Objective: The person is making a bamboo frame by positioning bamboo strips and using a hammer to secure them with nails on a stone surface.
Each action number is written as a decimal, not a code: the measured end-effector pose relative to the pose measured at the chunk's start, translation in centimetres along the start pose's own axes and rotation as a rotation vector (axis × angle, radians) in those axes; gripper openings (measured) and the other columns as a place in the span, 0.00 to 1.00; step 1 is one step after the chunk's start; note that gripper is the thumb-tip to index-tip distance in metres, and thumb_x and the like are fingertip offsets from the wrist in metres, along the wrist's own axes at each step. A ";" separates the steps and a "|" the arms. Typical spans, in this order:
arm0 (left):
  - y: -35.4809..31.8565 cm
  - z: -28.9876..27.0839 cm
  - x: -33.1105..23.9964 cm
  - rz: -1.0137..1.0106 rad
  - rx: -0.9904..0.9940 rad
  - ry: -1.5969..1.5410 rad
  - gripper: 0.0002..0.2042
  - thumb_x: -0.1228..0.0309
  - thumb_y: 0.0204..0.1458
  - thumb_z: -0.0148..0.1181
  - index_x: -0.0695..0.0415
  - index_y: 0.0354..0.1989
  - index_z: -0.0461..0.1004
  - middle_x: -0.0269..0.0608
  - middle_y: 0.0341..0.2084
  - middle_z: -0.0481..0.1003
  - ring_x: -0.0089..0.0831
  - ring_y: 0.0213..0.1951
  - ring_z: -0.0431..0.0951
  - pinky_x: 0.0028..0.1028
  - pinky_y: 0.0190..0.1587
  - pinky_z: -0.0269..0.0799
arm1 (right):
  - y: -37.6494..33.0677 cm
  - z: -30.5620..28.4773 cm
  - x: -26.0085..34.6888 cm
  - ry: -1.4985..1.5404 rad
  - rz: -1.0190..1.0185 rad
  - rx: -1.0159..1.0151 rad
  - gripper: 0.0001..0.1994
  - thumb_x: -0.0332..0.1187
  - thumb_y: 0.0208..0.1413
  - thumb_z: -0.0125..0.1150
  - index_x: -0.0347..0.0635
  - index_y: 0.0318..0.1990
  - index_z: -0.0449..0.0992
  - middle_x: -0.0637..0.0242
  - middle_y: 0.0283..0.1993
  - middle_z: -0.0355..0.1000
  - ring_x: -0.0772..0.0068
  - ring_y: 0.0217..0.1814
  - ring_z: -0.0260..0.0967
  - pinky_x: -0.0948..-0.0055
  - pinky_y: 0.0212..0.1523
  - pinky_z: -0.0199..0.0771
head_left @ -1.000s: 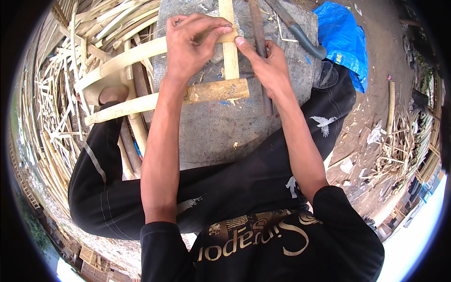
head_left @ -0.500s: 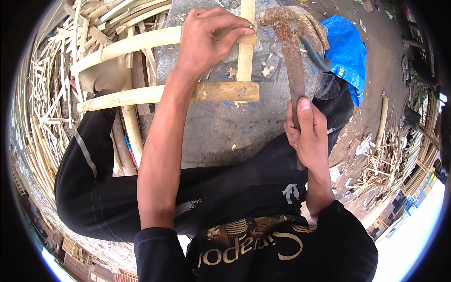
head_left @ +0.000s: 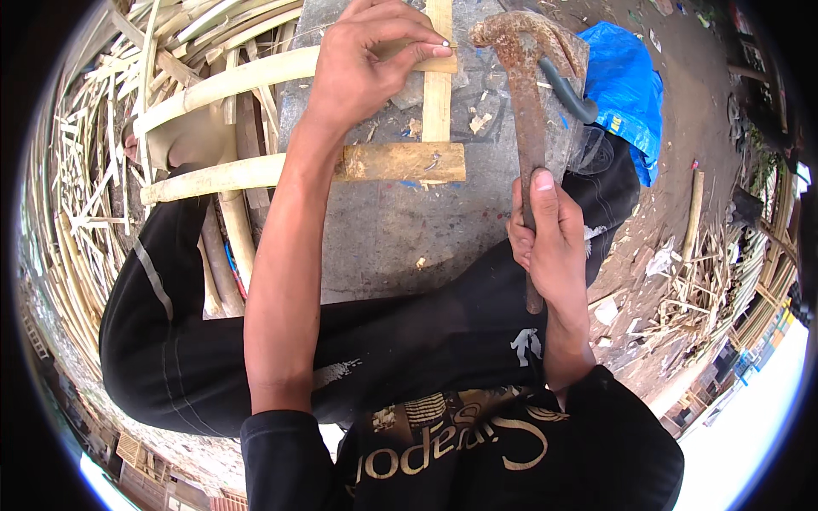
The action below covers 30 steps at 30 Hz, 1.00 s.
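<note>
My left hand (head_left: 366,64) pinches a small nail between thumb and forefinger against the upper bamboo slat (head_left: 247,72), where it crosses the upright bamboo strip (head_left: 437,94). My right hand (head_left: 545,243) grips the handle of a rusty hammer (head_left: 524,94), whose head is raised just right of the strip. A lower bamboo slat (head_left: 400,162) lies across the grey stone block (head_left: 383,230) under the strip.
Heaps of split bamboo strips (head_left: 77,196) lie to the left, more at the right (head_left: 724,281). A blue plastic sheet (head_left: 626,85) lies beyond the block. A dark curved tool handle (head_left: 567,89) rests by the hammer head. My black-trousered legs flank the block.
My right hand left the bamboo joint, took up the hammer and raised it beside the strip. My left hand stays at the joint, now pinching the nail.
</note>
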State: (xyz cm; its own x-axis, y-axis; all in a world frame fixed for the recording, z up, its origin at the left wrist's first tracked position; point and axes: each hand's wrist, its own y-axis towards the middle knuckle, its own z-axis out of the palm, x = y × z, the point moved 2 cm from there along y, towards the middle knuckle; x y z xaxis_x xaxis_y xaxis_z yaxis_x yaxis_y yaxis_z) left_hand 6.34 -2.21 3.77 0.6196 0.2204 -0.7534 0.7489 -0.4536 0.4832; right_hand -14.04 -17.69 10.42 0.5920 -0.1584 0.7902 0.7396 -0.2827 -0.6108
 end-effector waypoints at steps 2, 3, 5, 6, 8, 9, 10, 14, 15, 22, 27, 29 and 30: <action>0.0 0.0 0.0 0.003 0.020 0.028 0.05 0.75 0.48 0.72 0.55 0.34 0.87 0.34 0.31 0.82 0.29 0.43 0.76 0.28 0.46 0.73 | 0.0 0.1 0.1 -0.005 -0.008 0.010 0.22 0.50 0.74 0.43 0.42 0.33 0.67 0.80 0.19 0.52 0.90 0.18 0.48 0.83 0.17 0.47; -0.1 0.1 0.0 -0.021 0.029 0.013 0.05 0.75 0.48 0.72 0.55 0.34 0.87 0.34 0.31 0.83 0.29 0.43 0.76 0.29 0.46 0.73 | 0.0 0.2 0.1 -0.007 -0.011 0.016 0.22 0.50 0.74 0.43 0.43 0.33 0.66 0.80 0.19 0.52 0.90 0.18 0.48 0.83 0.17 0.47; -0.2 0.2 0.1 -0.044 0.044 0.003 0.05 0.76 0.48 0.72 0.55 0.34 0.87 0.34 0.31 0.83 0.29 0.42 0.76 0.29 0.46 0.73 | 0.0 0.3 0.3 -0.012 -0.019 0.027 0.21 0.50 0.74 0.43 0.42 0.33 0.66 0.80 0.19 0.52 0.90 0.18 0.48 0.82 0.18 0.47; -0.2 0.2 0.1 -0.042 0.050 0.009 0.05 0.76 0.48 0.72 0.55 0.34 0.87 0.34 0.31 0.83 0.29 0.42 0.76 0.29 0.46 0.73 | 0.0 0.3 0.3 -0.016 -0.023 0.033 0.21 0.50 0.74 0.43 0.42 0.33 0.66 0.80 0.19 0.52 0.90 0.18 0.47 0.82 0.18 0.47; -0.3 0.3 0.1 -0.045 0.049 0.007 0.05 0.77 0.49 0.71 0.55 0.34 0.87 0.34 0.31 0.83 0.29 0.42 0.76 0.29 0.46 0.74 | -0.1 0.4 0.4 -0.022 -0.024 0.044 0.21 0.50 0.73 0.44 0.42 0.33 0.66 0.80 0.19 0.52 0.89 0.18 0.47 0.82 0.18 0.47; -0.3 0.4 0.1 -0.051 0.042 0.000 0.05 0.77 0.49 0.71 0.55 0.34 0.87 0.34 0.31 0.83 0.29 0.42 0.76 0.29 0.46 0.74 | -0.2 0.4 0.4 -0.026 -0.025 0.050 0.22 0.50 0.73 0.44 0.42 0.33 0.66 0.80 0.19 0.52 0.89 0.18 0.47 0.81 0.18 0.46; -0.3 0.4 0.1 -0.056 0.035 -0.007 0.05 0.77 0.49 0.71 0.55 0.34 0.87 0.34 0.31 0.83 0.29 0.42 0.77 0.29 0.46 0.74 | -0.2 0.5 0.5 -0.023 -0.021 0.052 0.22 0.50 0.73 0.44 0.42 0.33 0.66 0.80 0.19 0.51 0.89 0.18 0.46 0.81 0.18 0.46; -0.4 0.3 0.2 -0.023 0.050 -0.004 0.05 0.77 0.49 0.71 0.57 0.34 0.86 0.36 0.31 0.83 0.29 0.40 0.78 0.29 0.45 0.74 | -0.7 0.7 0.5 -0.034 -0.014 0.052 0.22 0.50 0.73 0.44 0.42 0.33 0.66 0.80 0.19 0.51 0.89 0.18 0.47 0.81 0.18 0.46; -0.5 0.3 0.1 -0.038 0.045 -0.008 0.05 0.77 0.49 0.71 0.57 0.34 0.86 0.36 0.31 0.82 0.29 0.40 0.78 0.29 0.44 0.75 | -0.8 0.7 0.5 -0.043 -0.015 0.047 0.22 0.50 0.73 0.44 0.41 0.33 0.66 0.80 0.19 0.51 0.88 0.18 0.47 0.81 0.19 0.47; -0.9 0.3 0.8 -0.124 -0.010 -0.010 0.06 0.76 0.48 0.72 0.59 0.35 0.86 0.37 0.33 0.80 0.30 0.37 0.79 0.29 0.41 0.75 | -1.2 1.2 0.3 -0.128 -0.051 0.034 0.22 0.49 0.74 0.44 0.40 0.32 0.67 0.79 0.19 0.52 0.88 0.20 0.47 0.80 0.20 0.48; -0.6 0.4 0.2 -0.094 0.027 0.029 0.07 0.74 0.48 0.73 0.60 0.36 0.85 0.38 0.34 0.80 0.30 0.37 0.79 0.27 0.40 0.75 | -1.6 1.2 -0.2 0.004 -0.145 0.043 0.23 0.48 0.74 0.44 0.39 0.31 0.66 0.79 0.20 0.52 0.89 0.21 0.47 0.80 0.20 0.48; -0.6 0.4 0.3 -0.117 0.025 0.037 0.07 0.74 0.48 0.73 0.60 0.36 0.85 0.38 0.34 0.80 0.30 0.37 0.79 0.28 0.40 0.75 | -0.9 1.3 -0.4 -0.132 -0.113 0.058 0.22 0.49 0.74 0.41 0.41 0.33 0.66 0.79 0.19 0.52 0.90 0.18 0.47 0.82 0.18 0.46; -0.7 0.3 0.5 -0.123 0.018 0.041 0.07 0.74 0.48 0.73 0.60 0.36 0.85 0.38 0.34 0.79 0.30 0.36 0.79 0.28 0.41 0.75 | -0.6 1.4 -0.5 -0.202 -0.099 0.065 0.22 0.50 0.74 0.40 0.42 0.33 0.66 0.79 0.19 0.53 0.91 0.17 0.47 0.84 0.17 0.46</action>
State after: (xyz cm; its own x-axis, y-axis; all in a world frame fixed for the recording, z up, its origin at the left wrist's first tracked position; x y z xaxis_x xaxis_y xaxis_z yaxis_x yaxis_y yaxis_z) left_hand 6.05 -2.00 2.87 0.5323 0.3102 -0.7877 0.8159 -0.4360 0.3797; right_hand -14.36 -16.15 10.34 0.5625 0.0611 0.8246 0.8126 -0.2247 -0.5377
